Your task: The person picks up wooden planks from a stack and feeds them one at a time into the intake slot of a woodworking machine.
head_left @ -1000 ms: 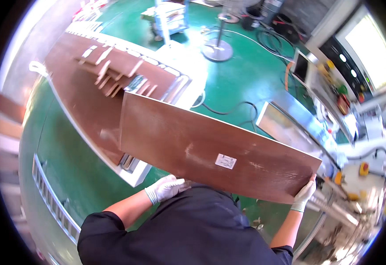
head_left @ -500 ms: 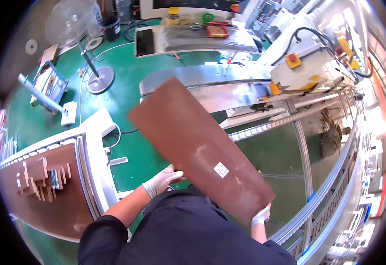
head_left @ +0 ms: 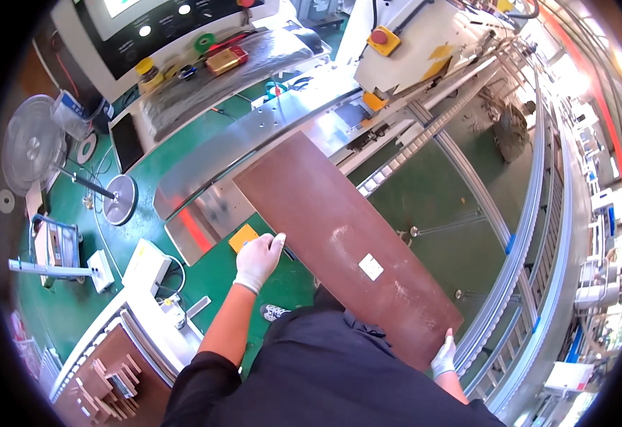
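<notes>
A long reddish-brown board (head_left: 332, 220) with a small white label (head_left: 370, 267) slants across the view in front of me. My left hand (head_left: 259, 260), in a white glove, grips its left long edge, thumb on top and fingers hidden below. At the near right corner my gloved right hand (head_left: 444, 356) holds the board, its fingers partly hidden by the edge. The far end overlaps the shiny metal machine table (head_left: 211, 210). An orange block (head_left: 244, 238) shows just beyond my left hand.
A roller rail (head_left: 467, 356) curves along the right. The white machine head carries a red stop button (head_left: 380, 37). A fan (head_left: 34, 142) stands at the left. Stacked brown pieces (head_left: 108, 388) lie on a board at lower left. Tape and tools sit on the far bench (head_left: 183, 99).
The view has turned to the right. The board's far end has come over the metal table, and my left hand has moved forward along with it. Both hands still hold the board.
</notes>
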Action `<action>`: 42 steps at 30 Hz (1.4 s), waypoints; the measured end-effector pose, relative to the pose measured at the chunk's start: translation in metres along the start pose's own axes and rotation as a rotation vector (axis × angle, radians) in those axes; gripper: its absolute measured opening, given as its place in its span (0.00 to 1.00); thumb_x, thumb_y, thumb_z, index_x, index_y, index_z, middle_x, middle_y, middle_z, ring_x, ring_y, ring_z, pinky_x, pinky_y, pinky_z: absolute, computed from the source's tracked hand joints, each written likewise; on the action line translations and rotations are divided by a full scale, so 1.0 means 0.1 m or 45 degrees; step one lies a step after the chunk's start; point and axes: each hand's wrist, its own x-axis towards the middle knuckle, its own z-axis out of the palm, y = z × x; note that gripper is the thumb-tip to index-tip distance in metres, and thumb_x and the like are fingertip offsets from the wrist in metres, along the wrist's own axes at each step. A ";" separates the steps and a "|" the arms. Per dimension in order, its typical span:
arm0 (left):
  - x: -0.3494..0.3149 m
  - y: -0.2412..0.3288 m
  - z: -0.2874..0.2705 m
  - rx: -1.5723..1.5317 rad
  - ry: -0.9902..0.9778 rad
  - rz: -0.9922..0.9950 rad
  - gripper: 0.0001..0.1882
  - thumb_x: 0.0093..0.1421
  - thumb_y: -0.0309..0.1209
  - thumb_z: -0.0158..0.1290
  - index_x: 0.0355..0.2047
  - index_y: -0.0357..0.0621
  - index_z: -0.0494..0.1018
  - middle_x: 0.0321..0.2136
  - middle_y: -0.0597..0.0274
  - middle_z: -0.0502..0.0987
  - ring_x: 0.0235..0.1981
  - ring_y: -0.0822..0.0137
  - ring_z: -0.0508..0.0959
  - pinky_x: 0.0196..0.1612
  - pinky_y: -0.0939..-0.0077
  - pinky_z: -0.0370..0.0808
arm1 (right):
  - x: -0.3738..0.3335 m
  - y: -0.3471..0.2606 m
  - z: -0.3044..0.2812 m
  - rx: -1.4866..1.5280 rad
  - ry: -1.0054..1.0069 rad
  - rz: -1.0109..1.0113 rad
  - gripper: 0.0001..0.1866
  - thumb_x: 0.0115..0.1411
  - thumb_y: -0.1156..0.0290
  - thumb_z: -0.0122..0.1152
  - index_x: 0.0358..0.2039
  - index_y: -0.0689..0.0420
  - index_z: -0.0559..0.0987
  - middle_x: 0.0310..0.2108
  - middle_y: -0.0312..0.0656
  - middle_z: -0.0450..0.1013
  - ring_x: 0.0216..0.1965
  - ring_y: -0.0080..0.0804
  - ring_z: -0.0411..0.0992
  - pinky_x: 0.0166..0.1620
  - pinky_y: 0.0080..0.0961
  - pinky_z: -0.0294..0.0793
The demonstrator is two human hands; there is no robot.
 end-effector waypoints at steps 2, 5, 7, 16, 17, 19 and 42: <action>0.37 -0.16 0.29 -0.128 0.042 0.092 0.29 0.70 0.53 0.48 0.24 0.38 0.72 0.23 0.41 0.76 0.26 0.43 0.79 0.35 0.52 0.75 | 0.07 -0.22 0.09 -0.003 -0.016 0.086 0.34 0.71 0.43 0.53 0.65 0.58 0.70 0.61 0.43 0.72 0.60 0.44 0.71 0.67 0.44 0.67; 0.78 -0.27 0.71 -0.661 0.080 -0.065 0.26 0.72 0.52 0.51 0.27 0.41 0.70 0.19 0.59 0.72 0.20 0.64 0.76 0.27 0.67 0.73 | 0.32 -0.28 0.22 -0.025 -0.011 0.124 0.36 0.71 0.43 0.55 0.64 0.60 0.70 0.60 0.42 0.73 0.60 0.43 0.71 0.66 0.43 0.68; 0.81 0.30 0.55 -1.174 -0.082 -0.357 0.22 0.73 0.50 0.51 0.31 0.46 0.71 0.19 0.69 0.69 0.18 0.74 0.68 0.25 0.76 0.70 | 0.45 -0.30 0.36 -0.057 0.133 0.016 0.35 0.70 0.42 0.56 0.63 0.61 0.71 0.60 0.41 0.73 0.59 0.40 0.72 0.65 0.42 0.69; 1.44 1.07 1.04 -1.199 0.027 -0.284 0.21 0.75 0.47 0.49 0.43 0.40 0.79 0.28 0.70 0.74 0.27 0.77 0.68 0.31 0.76 0.72 | 1.14 -1.09 0.80 0.030 0.254 -0.041 0.37 0.68 0.41 0.59 0.59 0.63 0.74 0.57 0.41 0.75 0.55 0.37 0.74 0.60 0.37 0.74; 1.55 1.16 1.13 -1.197 0.029 -0.283 0.21 0.75 0.47 0.49 0.43 0.40 0.79 0.28 0.70 0.74 0.27 0.77 0.68 0.31 0.76 0.72 | 1.27 -1.16 0.82 0.031 0.252 -0.040 0.37 0.68 0.41 0.59 0.59 0.63 0.74 0.57 0.41 0.75 0.55 0.37 0.74 0.60 0.37 0.74; 1.73 1.32 1.28 -1.286 -0.011 -0.298 0.21 0.74 0.47 0.49 0.44 0.40 0.79 0.29 0.70 0.74 0.27 0.77 0.68 0.32 0.76 0.72 | 1.56 -1.29 0.79 0.030 0.284 -0.066 0.37 0.68 0.41 0.59 0.60 0.64 0.74 0.57 0.42 0.75 0.55 0.37 0.74 0.61 0.37 0.73; 3.62 2.59 2.42 -1.122 -0.244 0.022 0.23 0.73 0.51 0.46 0.48 0.44 0.75 0.35 0.56 0.81 0.36 0.62 0.81 0.42 0.67 0.75 | 4.32 -2.59 0.59 0.008 0.309 -0.777 0.20 0.71 0.64 0.54 0.55 0.66 0.79 0.55 0.44 0.76 0.57 0.33 0.73 0.65 0.33 0.69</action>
